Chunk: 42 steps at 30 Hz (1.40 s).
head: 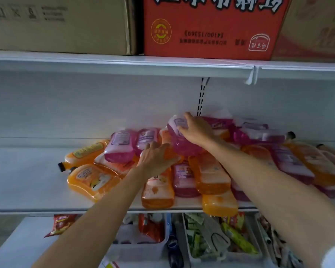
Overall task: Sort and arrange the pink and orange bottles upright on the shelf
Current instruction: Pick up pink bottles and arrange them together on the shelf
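Observation:
A jumbled heap of pink and orange bottles lies flat on the white shelf (27, 180). My right hand (196, 130) grips a pink bottle (182, 144) at the top of the heap, fingers curled over its upper end. My left hand (155, 158) rests on the pile just below, over an orange bottle (168, 140), its fingers spread; what they hold, if anything, is hidden. Another orange bottle (91, 180) with a black cap lies at the heap's left edge. Two pink bottles (120, 146) lie side by side behind my left hand.
The left part of the shelf holds nothing. Above is a shelf with a brown carton (62, 24) and a red carton (211, 26). Below the shelf, white bins (143, 252) hold snack packets and wrapped goods.

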Tool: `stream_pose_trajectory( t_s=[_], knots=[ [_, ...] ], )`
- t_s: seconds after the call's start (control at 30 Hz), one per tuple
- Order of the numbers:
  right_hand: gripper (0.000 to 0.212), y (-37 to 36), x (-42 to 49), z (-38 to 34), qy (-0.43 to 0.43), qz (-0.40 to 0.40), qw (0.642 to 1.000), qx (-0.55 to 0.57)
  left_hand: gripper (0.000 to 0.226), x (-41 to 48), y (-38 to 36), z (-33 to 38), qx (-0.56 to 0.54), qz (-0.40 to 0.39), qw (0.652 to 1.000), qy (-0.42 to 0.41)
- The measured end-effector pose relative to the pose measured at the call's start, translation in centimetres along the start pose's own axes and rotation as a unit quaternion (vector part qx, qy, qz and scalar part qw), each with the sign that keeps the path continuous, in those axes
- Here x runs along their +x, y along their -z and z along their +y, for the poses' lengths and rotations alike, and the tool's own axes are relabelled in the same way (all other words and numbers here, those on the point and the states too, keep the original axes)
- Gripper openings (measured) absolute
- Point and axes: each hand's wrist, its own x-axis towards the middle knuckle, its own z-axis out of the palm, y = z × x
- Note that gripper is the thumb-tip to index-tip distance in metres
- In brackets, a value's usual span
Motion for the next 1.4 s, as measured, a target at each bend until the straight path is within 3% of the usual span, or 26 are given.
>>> stream_pose_trajectory(
  t_s=[0.13,0.3,0.43,0.5,0.6,0.63,0.7,0.77,0.87,1.03,1.13,1.23,1.4],
  knots=[
    [0.058,-0.3,2.1,-1.7,0.022,-0.067,0.992,-0.106,0.055,0.7,-0.8,0.0,0.061,0.035,0.997,-0.021],
    [0.051,-1.9,4.2,-2.0,0.01,-0.079,0.991,-0.107,0.052,1.5,-0.9,0.0,0.057,0.062,0.996,-0.034],
    [0.062,-1.4,5.5,-0.3,-0.051,-0.095,0.989,0.097,0.05,2.3,0.2,0.3,-0.04,0.069,0.996,-0.047],
    [0.06,-0.7,5.4,0.1,-0.067,-0.074,0.974,0.203,0.055,2.2,1.2,0.8,-0.154,0.062,0.986,-0.036],
    [0.058,-0.7,5.7,-0.6,-0.048,-0.044,0.931,0.36,0.062,1.7,2.1,1.0,-0.418,0.02,0.908,-0.02],
    [0.055,-0.7,5.5,-1.7,-0.031,-0.029,0.906,0.422,0.065,1.6,2.4,0.8,-0.477,0.025,0.878,-0.021],
    [0.049,-1.2,5.2,-4.3,-0.01,-0.032,0.844,0.536,0.086,1.6,3.1,-0.7,-0.51,0.069,0.857,-0.031],
    [0.062,-2.2,5.5,-6.7,-0.004,-0.051,0.796,0.604,0.098,1.5,4.3,-2.9,-0.458,0.122,0.879,-0.042],
    [0.06,-3.8,6.3,-10.6,0.036,-0.078,0.801,0.593,0.108,1.1,6.7,-7.7,-0.351,0.172,0.92,-0.024],
    [0.061,-8.7,8.2,-18.8,0.097,-0.192,0.786,0.579,0.107,-1.9,10.8,-19.0,-0.346,0.234,0.909,-0.012],
    [0.092,-13.4,8.9,-26.4,0.102,-0.216,0.821,0.519,0.111,-4.5,13.1,-26.6,-0.348,0.224,0.91,0.03],
    [0.117,-18.4,9.6,-33.0,0.082,-0.279,0.811,0.507,0.114,-7.1,15.1,-34.0,-0.289,0.205,0.933,0.069],
    [0.1,-24.5,10.3,-42.3,0.045,-0.369,0.78,0.503,0.102,-10.7,17.9,-43.9,-0.133,0.169,0.968,0.128]
  ],
)
